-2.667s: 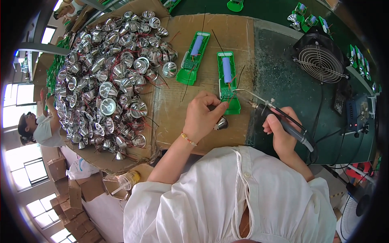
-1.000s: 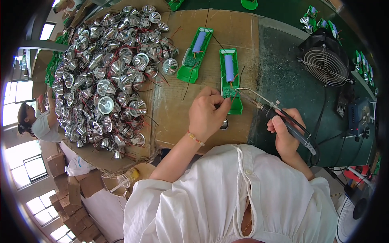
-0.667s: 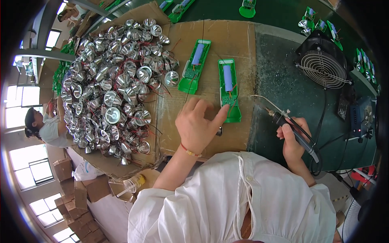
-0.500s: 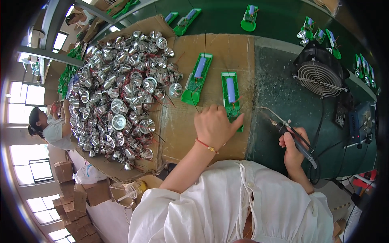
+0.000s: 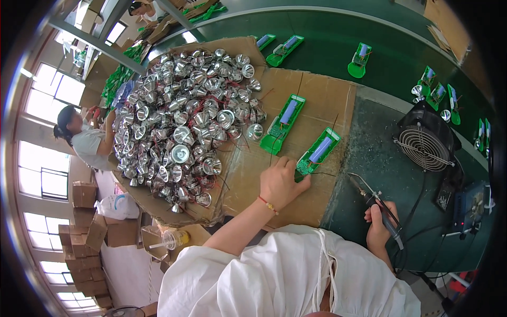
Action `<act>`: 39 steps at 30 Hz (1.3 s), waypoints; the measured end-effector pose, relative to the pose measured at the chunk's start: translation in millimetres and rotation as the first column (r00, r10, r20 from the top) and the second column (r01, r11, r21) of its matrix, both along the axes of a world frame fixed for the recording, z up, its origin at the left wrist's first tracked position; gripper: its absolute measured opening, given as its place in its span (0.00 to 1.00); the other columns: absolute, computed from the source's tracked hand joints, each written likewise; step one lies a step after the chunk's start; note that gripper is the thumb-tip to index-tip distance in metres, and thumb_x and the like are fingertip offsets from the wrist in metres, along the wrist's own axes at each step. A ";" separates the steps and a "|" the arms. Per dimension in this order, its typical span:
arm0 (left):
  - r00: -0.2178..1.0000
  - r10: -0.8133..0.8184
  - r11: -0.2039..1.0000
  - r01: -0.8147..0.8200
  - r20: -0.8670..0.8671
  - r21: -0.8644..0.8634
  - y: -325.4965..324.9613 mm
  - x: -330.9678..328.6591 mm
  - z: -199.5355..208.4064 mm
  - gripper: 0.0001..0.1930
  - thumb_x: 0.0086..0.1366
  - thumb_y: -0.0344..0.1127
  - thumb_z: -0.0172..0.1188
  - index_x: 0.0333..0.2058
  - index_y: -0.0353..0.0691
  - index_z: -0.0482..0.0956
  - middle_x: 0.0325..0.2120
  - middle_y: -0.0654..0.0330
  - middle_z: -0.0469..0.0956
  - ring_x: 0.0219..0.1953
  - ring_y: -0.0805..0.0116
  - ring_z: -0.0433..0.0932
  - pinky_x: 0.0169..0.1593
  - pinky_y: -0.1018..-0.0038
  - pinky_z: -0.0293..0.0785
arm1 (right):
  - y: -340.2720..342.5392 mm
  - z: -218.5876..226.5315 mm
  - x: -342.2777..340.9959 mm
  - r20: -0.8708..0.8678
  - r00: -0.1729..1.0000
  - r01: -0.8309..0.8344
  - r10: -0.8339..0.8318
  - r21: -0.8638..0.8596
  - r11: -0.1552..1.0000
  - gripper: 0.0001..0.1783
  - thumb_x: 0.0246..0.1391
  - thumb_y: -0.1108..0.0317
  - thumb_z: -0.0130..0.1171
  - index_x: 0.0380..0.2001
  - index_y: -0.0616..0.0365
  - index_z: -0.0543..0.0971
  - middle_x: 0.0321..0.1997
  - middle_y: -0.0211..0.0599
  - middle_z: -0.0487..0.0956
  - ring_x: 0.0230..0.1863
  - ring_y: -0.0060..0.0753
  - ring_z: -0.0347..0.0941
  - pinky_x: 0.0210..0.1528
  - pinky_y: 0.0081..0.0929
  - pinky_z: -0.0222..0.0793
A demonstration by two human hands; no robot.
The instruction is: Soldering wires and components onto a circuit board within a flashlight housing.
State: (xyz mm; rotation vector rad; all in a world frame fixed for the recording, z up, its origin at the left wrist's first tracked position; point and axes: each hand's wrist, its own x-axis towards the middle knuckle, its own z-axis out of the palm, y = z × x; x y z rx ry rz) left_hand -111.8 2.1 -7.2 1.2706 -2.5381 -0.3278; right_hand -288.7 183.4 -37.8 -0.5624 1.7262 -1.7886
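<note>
My left hand (image 5: 280,182) grips the lower end of a green plastic casing (image 5: 318,150) with thumb and fingers. The casing holds a purple-blue cylindrical battery, a small circuit board and thin wires; its lower end is partly hidden by the hand. Beside it, to the left, lies a second such green casing (image 5: 283,124), untouched. In my right hand (image 5: 377,224) is a soldering iron (image 5: 391,228), held like a pen. Its tip points up and left, away from the casing, and a thin metal feed tube runs along it.
A big pile of silver lamp reflectors (image 5: 179,134) with wires fills a cardboard tray at left. Cardboard (image 5: 253,185) covers the bench's middle. A black fan (image 5: 425,142) and a blue control box (image 5: 470,206) stand at right. More casings (image 5: 359,61) lie along the far strip; a person (image 5: 90,140) works at far left.
The held casing has turned clockwise, its upper end swinging right, with my left hand on its lower end. My right hand keeps the soldering iron. The whole view has shifted and tilted.
</note>
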 end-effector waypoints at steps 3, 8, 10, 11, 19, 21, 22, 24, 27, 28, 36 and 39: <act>0.986 0.012 0.990 -0.036 0.165 0.139 4.0 -10.4 13.4 0.19 0.48 0.50 0.58 0.23 0.37 0.74 0.23 0.53 0.75 0.26 0.56 0.76 0.28 0.65 0.73 | 2.6 -0.5 -4.5 0.010 1.000 0.009 -0.009 0.017 1.000 0.09 0.49 0.70 0.56 0.31 0.64 0.71 0.21 0.36 0.74 0.20 0.21 0.69 0.23 0.16 0.66; 0.984 -0.122 0.978 0.097 0.129 0.183 -14.4 -70.1 47.8 0.21 0.46 0.53 0.57 0.18 0.36 0.74 0.15 0.48 0.74 0.21 0.51 0.76 0.27 0.62 0.73 | -1.0 6.5 -8.3 0.067 0.994 -0.085 0.082 0.041 0.996 0.09 0.49 0.72 0.57 0.31 0.65 0.70 0.22 0.37 0.75 0.22 0.20 0.70 0.27 0.18 0.69; 0.969 -0.210 0.969 0.190 0.127 0.157 -35.0 -109.3 55.4 0.22 0.46 0.53 0.56 0.18 0.36 0.75 0.16 0.48 0.75 0.22 0.52 0.76 0.28 0.62 0.73 | 2.8 5.4 -10.1 0.091 0.993 -0.086 0.081 0.059 0.994 0.09 0.49 0.71 0.57 0.31 0.65 0.71 0.23 0.36 0.75 0.23 0.20 0.71 0.28 0.18 0.69; 0.962 -0.231 0.970 0.217 0.146 0.105 -46.0 -133.2 55.8 0.22 0.47 0.54 0.55 0.19 0.36 0.76 0.16 0.49 0.75 0.22 0.53 0.77 0.28 0.63 0.74 | 5.6 4.4 -10.8 0.072 0.995 -0.074 0.070 0.057 0.996 0.09 0.49 0.70 0.58 0.31 0.65 0.71 0.23 0.36 0.76 0.24 0.19 0.71 0.28 0.18 0.69; 0.968 -0.218 0.966 0.194 -0.128 -0.172 -141.2 -290.6 26.0 0.23 0.53 0.54 0.52 0.39 0.42 0.76 0.49 0.52 0.67 0.54 0.54 0.62 0.51 0.59 0.61 | 0.8 -7.1 -10.7 0.064 0.996 -0.068 0.064 0.058 0.996 0.10 0.45 0.71 0.62 0.30 0.62 0.72 0.20 0.33 0.76 0.21 0.17 0.71 0.24 0.17 0.66; 0.922 -0.204 0.959 0.121 -0.328 -0.256 -168.9 -305.6 15.3 0.22 0.53 0.49 0.55 0.46 0.48 0.72 0.50 0.54 0.63 0.54 0.54 0.59 0.53 0.57 0.59 | 0.0 -5.7 -14.6 0.040 0.998 -0.059 0.057 0.050 0.997 0.08 0.45 0.73 0.60 0.28 0.63 0.72 0.21 0.35 0.75 0.21 0.19 0.71 0.24 0.18 0.67; 0.931 -0.148 0.973 0.078 -0.333 -0.216 -178.8 -308.2 12.2 0.24 0.53 0.48 0.55 0.48 0.49 0.69 0.51 0.54 0.62 0.54 0.53 0.60 0.52 0.58 0.61 | 0.6 -4.5 -13.5 0.023 0.998 -0.057 0.056 0.043 0.997 0.06 0.44 0.76 0.57 0.26 0.64 0.71 0.21 0.37 0.74 0.21 0.21 0.71 0.24 0.18 0.68; 0.953 -0.119 0.989 0.138 -0.280 0.049 -199.9 -308.8 7.2 0.30 0.50 0.49 0.57 0.53 0.52 0.64 0.52 0.48 0.60 0.52 0.49 0.63 0.50 0.58 0.64 | 3.6 -8.1 -14.8 -0.075 0.995 -0.061 0.063 0.032 0.998 0.06 0.44 0.76 0.58 0.25 0.64 0.70 0.21 0.38 0.75 0.20 0.21 0.71 0.23 0.19 0.68; 0.966 -0.222 0.951 0.245 -0.131 0.191 -231.9 -302.6 -30.8 0.33 0.49 0.50 0.57 0.56 0.55 0.61 0.50 0.42 0.60 0.45 0.45 0.71 0.50 0.64 0.68 | -2.1 -5.4 -10.6 -0.024 0.998 -0.056 0.058 0.070 0.996 0.08 0.44 0.74 0.60 0.26 0.63 0.71 0.20 0.36 0.76 0.21 0.19 0.71 0.24 0.18 0.68; 0.950 -0.287 0.922 0.308 -0.121 0.234 -238.8 -297.5 -42.9 0.32 0.50 0.48 0.56 0.56 0.56 0.61 0.49 0.42 0.60 0.45 0.45 0.71 0.50 0.64 0.68 | -3.5 -12.1 -10.2 -0.007 0.998 -0.063 0.063 0.054 0.997 0.09 0.44 0.72 0.62 0.28 0.62 0.72 0.20 0.34 0.76 0.22 0.18 0.72 0.24 0.18 0.67; 0.913 -0.390 0.903 0.354 0.118 0.242 -147.4 -165.5 40.7 0.28 0.52 0.43 0.50 0.54 0.51 0.61 0.41 0.46 0.66 0.47 0.46 0.67 0.50 0.61 0.64 | -0.6 3.6 -9.4 -0.001 1.000 -0.029 0.029 0.098 0.995 0.08 0.48 0.72 0.58 0.28 0.63 0.70 0.21 0.37 0.76 0.21 0.20 0.70 0.25 0.19 0.67; 0.876 -0.398 0.914 0.403 0.272 0.038 -98.9 -78.8 41.0 0.27 0.50 0.42 0.54 0.52 0.53 0.65 0.37 0.51 0.66 0.53 0.50 0.61 0.53 0.50 0.55 | -1.9 -0.1 -9.6 -0.048 0.998 -0.047 0.050 0.059 0.997 0.08 0.48 0.71 0.57 0.29 0.63 0.69 0.20 0.36 0.74 0.20 0.20 0.69 0.24 0.18 0.67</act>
